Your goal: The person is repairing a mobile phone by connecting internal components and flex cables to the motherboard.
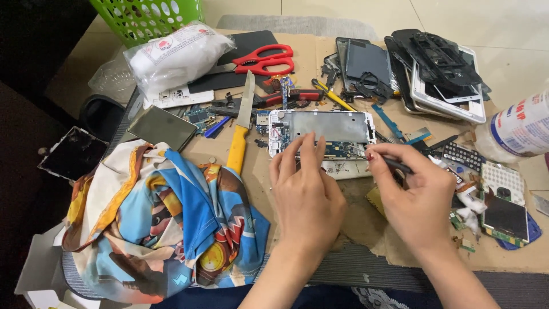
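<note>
My left hand pins the opened white phone frame with flat, empty fingers, while my right hand pinches a dark tool that may slip and gouge the circuit board.

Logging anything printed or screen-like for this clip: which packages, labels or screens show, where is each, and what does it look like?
White plastic bag: top left beside the green basket, soft, red and grey print.
Bottle: right edge, on its side, white label with red and blue.
Dark screen panel: left of the yellow-handled knife, flat, grey.
Cracked screen: far left, black.
Small display module: right of the right hand, dark, green-edged.
</note>
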